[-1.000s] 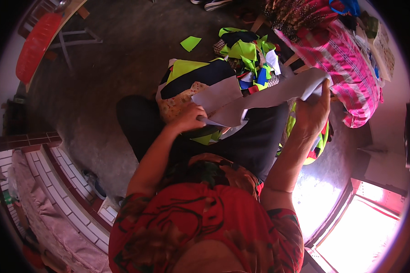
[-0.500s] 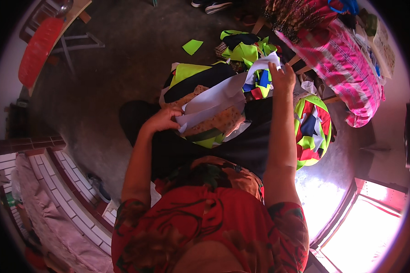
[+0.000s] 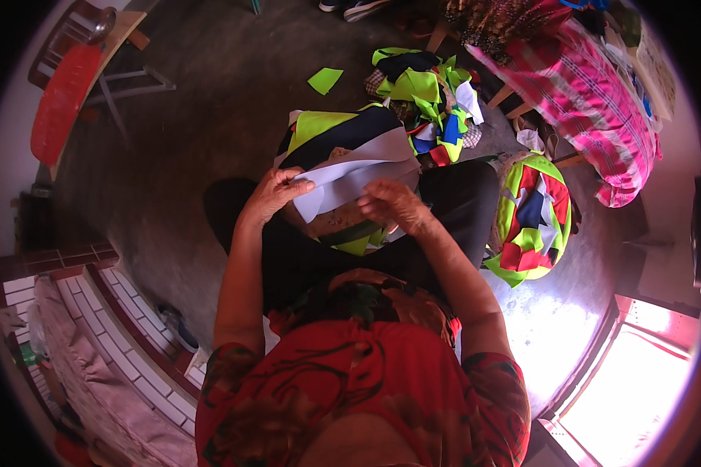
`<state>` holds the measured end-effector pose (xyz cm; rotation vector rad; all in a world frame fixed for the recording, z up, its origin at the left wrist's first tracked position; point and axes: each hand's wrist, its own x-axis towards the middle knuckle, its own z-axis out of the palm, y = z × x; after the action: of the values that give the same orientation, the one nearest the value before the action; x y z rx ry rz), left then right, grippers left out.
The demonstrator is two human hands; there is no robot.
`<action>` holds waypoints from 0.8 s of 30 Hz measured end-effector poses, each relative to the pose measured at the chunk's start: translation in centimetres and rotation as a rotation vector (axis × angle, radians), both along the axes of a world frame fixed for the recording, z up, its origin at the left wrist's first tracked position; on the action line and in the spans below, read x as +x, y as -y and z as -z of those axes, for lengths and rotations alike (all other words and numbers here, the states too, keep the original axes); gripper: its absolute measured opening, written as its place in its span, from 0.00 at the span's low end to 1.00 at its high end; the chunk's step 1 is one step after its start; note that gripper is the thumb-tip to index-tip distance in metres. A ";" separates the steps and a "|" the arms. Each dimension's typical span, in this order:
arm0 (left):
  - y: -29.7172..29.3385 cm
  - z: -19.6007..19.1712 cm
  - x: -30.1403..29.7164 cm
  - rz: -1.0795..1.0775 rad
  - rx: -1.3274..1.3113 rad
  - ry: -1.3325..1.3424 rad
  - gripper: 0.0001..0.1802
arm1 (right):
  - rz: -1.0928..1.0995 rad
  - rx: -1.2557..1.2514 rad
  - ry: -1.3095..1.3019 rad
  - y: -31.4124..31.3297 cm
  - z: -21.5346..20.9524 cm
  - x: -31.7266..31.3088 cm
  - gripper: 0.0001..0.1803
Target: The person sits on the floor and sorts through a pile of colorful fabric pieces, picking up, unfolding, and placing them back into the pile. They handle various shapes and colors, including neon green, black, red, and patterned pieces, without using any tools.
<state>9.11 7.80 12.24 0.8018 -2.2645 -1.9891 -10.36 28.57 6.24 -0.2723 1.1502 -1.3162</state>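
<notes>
Two bare hands work above the lap in the head view; between them lies a pale lilac fabric piece (image 3: 336,191), folded over along its length, resting across a patchwork bundle (image 3: 319,124) whose lime and navy panels show beyond it.

The left hand (image 3: 275,194) has the fabric's left end pinched, thumb laid flat on top and the other fingers mostly hidden beneath; the right hand (image 3: 395,205) is at the near edge toward the right end, its fingers half curled with only a small gap to the thumb; whether they grip the fabric or merely brush it, I cannot tell.

The fabric looks light and limp, with enough body to hold a soft fold; its smooth face may slide a little under the fingertips, but it hardly seems fragile; the two short ends look the best places to take hold, thumb above and fingers below, so that the length can be kept flat.

Beyond the bundle sits a heap of scraps (image 3: 417,87) in lime, blue, red and white; one lime scrap (image 3: 325,80) lies apart on the floor (image 3: 210,101); a round, lime-edged bundle (image 3: 531,215) with red and navy pieces stands right of the knees.
</notes>
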 end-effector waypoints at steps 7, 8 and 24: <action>-2.4 0.4 -1.1 -0.219 0.563 -0.585 0.16 | 0.021 -0.103 0.363 1.1 0.8 2.4 0.30; -2.7 0.7 -1.1 -0.246 0.619 -0.589 0.17 | 0.024 -0.131 0.452 1.2 1.0 2.6 0.31; -5.1 -1.0 6.8 -0.398 0.644 -0.707 0.23 | 0.327 -0.232 0.689 2.1 3.6 4.8 0.31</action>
<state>15.90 12.85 13.27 0.3966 -1.0145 -2.2918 -5.55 26.49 2.65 0.2088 0.4659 -1.6555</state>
